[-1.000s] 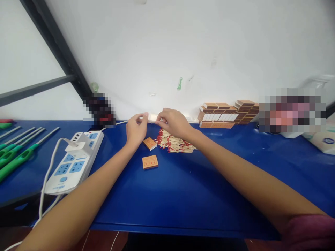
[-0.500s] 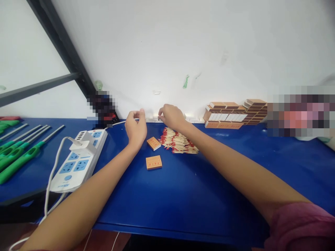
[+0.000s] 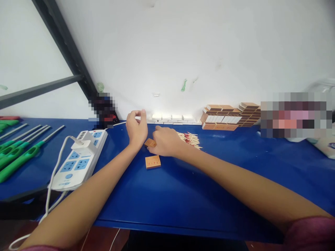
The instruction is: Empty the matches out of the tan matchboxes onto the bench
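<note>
Blue table [image 3: 183, 195]: R hand [image 3: 163, 141] on matchbox [image 3: 150, 142].

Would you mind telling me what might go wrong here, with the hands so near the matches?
The right hand rests on an orange matchbox right beside the loose match pile; a sweep of that arm might scatter the matches. Their red heads lie crowded together, so rubbing might light one. The left hand hovers, seemingly empty.
</note>
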The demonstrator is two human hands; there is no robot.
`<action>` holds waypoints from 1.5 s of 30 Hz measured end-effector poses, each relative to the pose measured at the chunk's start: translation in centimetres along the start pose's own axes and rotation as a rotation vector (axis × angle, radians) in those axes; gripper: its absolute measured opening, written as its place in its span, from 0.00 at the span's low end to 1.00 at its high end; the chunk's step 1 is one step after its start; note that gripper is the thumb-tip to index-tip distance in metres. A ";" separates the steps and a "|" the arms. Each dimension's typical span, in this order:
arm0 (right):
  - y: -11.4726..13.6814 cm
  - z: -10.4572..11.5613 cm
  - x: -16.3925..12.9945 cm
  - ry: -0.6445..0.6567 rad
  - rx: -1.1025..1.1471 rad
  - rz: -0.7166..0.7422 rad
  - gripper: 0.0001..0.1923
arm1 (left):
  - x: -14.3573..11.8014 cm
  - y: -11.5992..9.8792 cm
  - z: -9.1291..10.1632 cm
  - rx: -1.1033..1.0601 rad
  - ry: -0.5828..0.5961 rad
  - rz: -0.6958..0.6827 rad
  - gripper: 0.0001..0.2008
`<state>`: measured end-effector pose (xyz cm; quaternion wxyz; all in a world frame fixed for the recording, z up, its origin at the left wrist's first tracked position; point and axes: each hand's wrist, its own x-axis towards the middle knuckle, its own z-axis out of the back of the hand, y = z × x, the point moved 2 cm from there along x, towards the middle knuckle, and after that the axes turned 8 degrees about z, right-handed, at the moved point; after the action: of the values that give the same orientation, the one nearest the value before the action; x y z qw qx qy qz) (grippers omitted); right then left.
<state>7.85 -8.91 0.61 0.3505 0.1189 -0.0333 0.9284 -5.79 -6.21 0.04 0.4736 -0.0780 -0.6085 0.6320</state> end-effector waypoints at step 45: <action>-7.7 1.7 -10.9 -0.425 1.253 -0.560 0.20 | -5.5 -2.7 -1.3 0.119 0.609 -0.557 0.18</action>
<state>21.13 -10.36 -0.52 0.4271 0.4800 0.4702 0.6051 -0.56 -9.65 -0.62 0.7883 -0.0663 -0.4011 0.4619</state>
